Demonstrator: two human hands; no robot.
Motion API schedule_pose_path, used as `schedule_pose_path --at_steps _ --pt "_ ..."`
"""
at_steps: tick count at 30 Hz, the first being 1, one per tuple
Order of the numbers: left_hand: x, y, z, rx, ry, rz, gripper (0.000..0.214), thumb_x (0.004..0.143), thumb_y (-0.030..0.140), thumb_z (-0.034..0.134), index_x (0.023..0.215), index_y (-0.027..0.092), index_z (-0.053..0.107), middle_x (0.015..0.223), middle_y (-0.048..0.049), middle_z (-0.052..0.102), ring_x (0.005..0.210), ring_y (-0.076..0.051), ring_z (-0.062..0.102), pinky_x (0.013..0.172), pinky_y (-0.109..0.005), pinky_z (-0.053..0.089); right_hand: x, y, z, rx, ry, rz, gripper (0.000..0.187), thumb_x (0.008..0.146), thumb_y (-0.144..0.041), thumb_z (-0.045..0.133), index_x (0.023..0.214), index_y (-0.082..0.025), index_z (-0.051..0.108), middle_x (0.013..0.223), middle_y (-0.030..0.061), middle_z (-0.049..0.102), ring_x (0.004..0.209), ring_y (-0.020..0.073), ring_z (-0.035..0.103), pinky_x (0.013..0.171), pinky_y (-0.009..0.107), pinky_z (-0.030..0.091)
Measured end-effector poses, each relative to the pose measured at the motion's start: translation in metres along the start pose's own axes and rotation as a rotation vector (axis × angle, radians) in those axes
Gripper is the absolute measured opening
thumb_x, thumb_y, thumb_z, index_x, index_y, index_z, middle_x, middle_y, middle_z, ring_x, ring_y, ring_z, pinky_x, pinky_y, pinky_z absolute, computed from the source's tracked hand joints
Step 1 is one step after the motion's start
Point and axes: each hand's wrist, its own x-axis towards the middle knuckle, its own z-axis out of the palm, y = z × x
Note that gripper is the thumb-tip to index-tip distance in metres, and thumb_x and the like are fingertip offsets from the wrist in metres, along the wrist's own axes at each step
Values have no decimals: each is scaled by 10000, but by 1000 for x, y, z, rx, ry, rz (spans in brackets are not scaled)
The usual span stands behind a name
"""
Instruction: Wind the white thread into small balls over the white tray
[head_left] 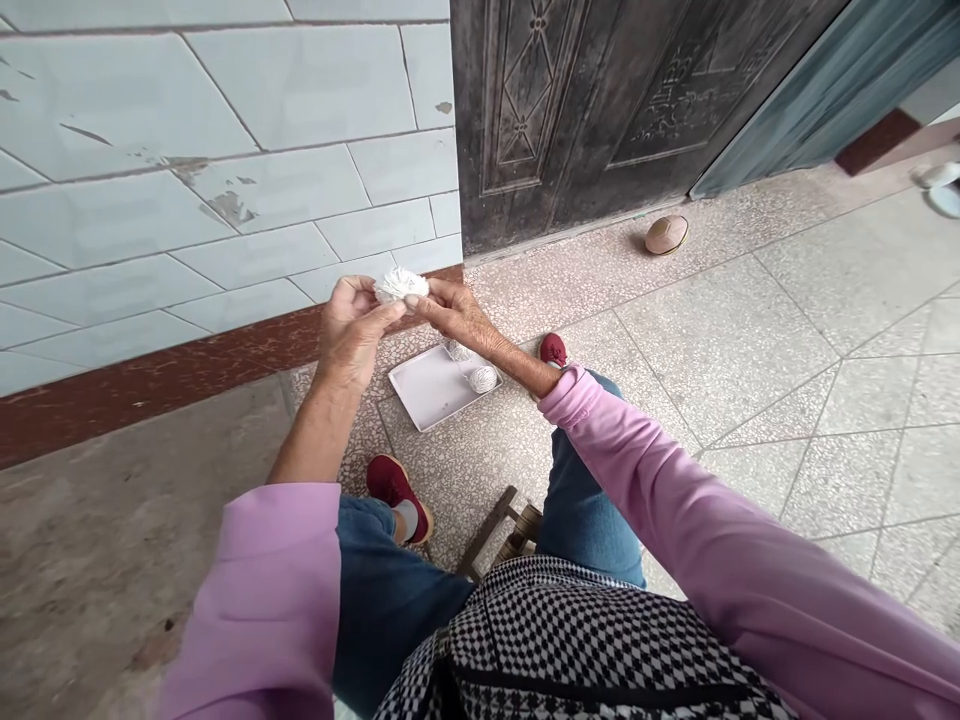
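Observation:
Both my hands are raised in front of me and hold a small white ball of thread between them. My left hand cups it from the left with fingers curled round it. My right hand pinches its right side with fingertips. Below the hands a white tray lies on the floor with two more white thread balls on it, one partly hidden behind my right wrist.
I sit on a low wooden stool with red shoes on a speckled floor. A pale tiled wall is at left, a dark metal door ahead. A round flat object lies by the door.

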Motion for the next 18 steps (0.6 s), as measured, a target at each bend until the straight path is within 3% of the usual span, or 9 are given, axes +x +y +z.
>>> schedule_pose_path --at_steps 5,9,15,18 --pt "-8 17 -7 190 -94 -49 594 712 459 1183 1169 240 872 1184 -110 908 987 -246 831 726 -285 681 4 -5 -9 -130 -51 -51 538 1163 -542 1007 888 -257 643 740 -55 440 790 185 430 701 330 336" --pt "-15 29 -5 312 -156 -62 595 680 485 1192 1129 191 939 1112 -127 916 953 -250 819 754 -312 703 5 3 -13 -125 -81 -53 607 1131 -538 1050 830 -257 604 731 -55 447 776 171 411 690 322 335" --pt "-19 29 3 261 -68 -85 511 657 421 1154 1031 196 890 1024 -100 883 896 -243 812 719 -315 728 1 13 -10 12 -133 19 419 1183 -524 994 1063 -251 699 697 -92 498 681 151 396 637 299 341" --pt "-16 27 3 242 26 -92 472 651 382 1147 984 207 863 979 -86 866 838 -220 793 659 -280 714 0 18 -2 -13 -115 36 280 1253 -396 881 1142 -243 675 730 -89 570 677 157 463 672 297 402"
